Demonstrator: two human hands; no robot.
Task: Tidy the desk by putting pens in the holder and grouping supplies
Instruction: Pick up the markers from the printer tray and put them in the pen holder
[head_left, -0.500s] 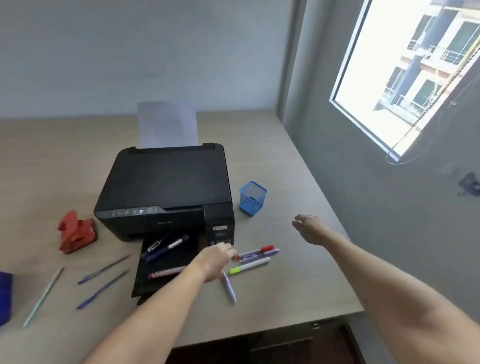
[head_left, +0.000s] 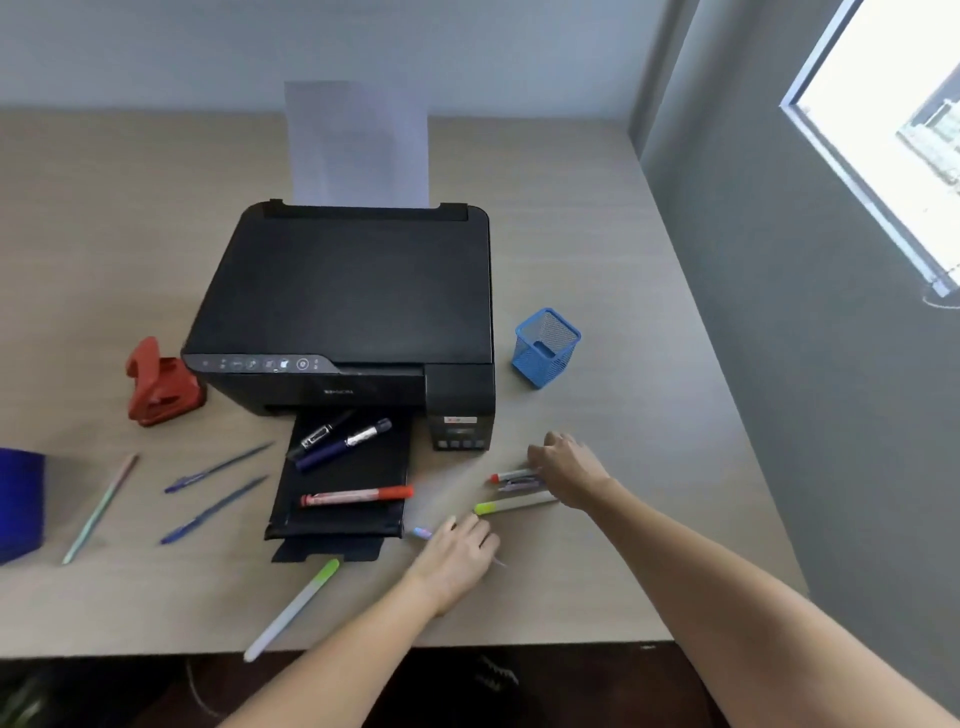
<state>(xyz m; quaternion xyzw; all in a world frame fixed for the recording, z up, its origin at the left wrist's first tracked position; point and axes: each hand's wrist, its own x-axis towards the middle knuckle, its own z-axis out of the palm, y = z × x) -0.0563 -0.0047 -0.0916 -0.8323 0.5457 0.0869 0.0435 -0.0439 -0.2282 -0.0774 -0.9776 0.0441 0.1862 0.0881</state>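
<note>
A blue mesh pen holder (head_left: 545, 347) stands empty to the right of the black printer (head_left: 353, 306). My right hand (head_left: 569, 470) rests with spread fingers on the right ends of a red-capped pen (head_left: 509, 475), a purple pen (head_left: 517, 486) and a green-tipped highlighter (head_left: 511, 505). My left hand (head_left: 457, 556) is curled over a blue-tipped pen (head_left: 422, 532) lying on the desk. On the printer's output tray (head_left: 337, 525) lie a red marker (head_left: 358, 494) and two dark markers (head_left: 343, 448). Two blue pens (head_left: 215, 512) lie left of the tray.
A red hole punch (head_left: 161, 384) sits left of the printer. A pale pencil (head_left: 98, 509) and a blue object (head_left: 18, 504) lie at the far left. A green-tipped white pen (head_left: 291, 608) lies near the desk's front edge. A grey wall runs along the desk's right side.
My right hand came down and left onto the three pens. My left hand slid toward me onto the blue-tipped pen, which has turned. The view has tilted downward.
</note>
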